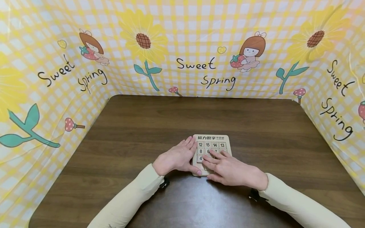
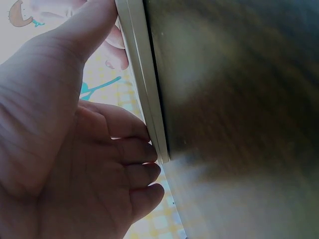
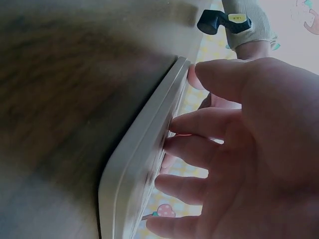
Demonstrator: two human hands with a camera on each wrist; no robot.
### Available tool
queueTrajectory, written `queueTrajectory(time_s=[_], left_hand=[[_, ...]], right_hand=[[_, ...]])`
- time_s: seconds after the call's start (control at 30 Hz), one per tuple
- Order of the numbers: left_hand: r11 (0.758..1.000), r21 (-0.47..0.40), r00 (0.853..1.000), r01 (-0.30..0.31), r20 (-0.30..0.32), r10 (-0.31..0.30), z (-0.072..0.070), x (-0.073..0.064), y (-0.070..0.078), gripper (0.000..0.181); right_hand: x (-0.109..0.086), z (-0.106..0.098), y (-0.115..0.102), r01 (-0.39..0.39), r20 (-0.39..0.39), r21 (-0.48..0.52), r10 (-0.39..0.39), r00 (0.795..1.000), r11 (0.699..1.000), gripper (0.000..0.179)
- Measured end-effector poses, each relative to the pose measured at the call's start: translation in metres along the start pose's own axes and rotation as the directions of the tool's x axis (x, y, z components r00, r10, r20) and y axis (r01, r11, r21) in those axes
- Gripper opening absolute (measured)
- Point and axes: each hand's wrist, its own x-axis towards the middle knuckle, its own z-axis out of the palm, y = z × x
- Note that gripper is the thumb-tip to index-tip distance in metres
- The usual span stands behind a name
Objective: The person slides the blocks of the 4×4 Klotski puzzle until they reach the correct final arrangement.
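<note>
A wooden sliding number puzzle [image 1: 212, 138] lies flat on the table, with square tiles numbered 12, 15, 14 and 13 along its far row. My left hand [image 1: 178, 157] lies along its left side, fingers at the left edge and thumb on the near left corner. The left wrist view shows those fingertips [image 2: 149, 196] right at the puzzle's side. Over the lower tiles spreads my right hand [image 1: 231, 167], its fingertips on them and its thumb at the near edge. Several tiles are hidden under it. In the right wrist view its extended fingers [image 3: 192, 149] meet the tile face.
The brown wooden table [image 1: 137, 126] reaches out on all sides of the puzzle. A yellow checked cloth [image 1: 194, 38] with printed flowers and figures hangs behind it and at both sides. Dark wrist devices [image 1: 164, 182] sit under the pale sleeves.
</note>
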Motion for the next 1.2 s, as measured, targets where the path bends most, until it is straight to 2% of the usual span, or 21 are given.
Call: queueTrajectory(time_s=[0.27,0.5,0.9,1.2], left_hand=[[1.0,-0.012,1.0,0.013,0.006,-0.013,0.0,0.0,0.001,0.116],[1.0,-0.01,1.0,0.016,0.001,-0.016,0.0,-0.002,0.0,0.117],[1.0,0.001,1.0,0.005,-0.006,-0.005,0.0,0.0,0.0,0.116],[1.0,0.0,1.0,0.004,-0.009,-0.004,0.0,0.0,0.001,0.116]], right_hand=[[-0.014,-0.001,-0.001,-0.043,0.018,0.024,0.042,0.999,0.999,0.06],[-0.027,-0.005,-0.003,-0.047,0.025,0.035,0.046,0.999,0.998,0.059],[-0.033,-0.011,-0.009,-0.028,0.068,0.045,0.025,0.997,0.999,0.059],[-0.033,-0.012,-0.008,-0.01,0.073,0.056,0.006,0.997,0.998,0.059]])
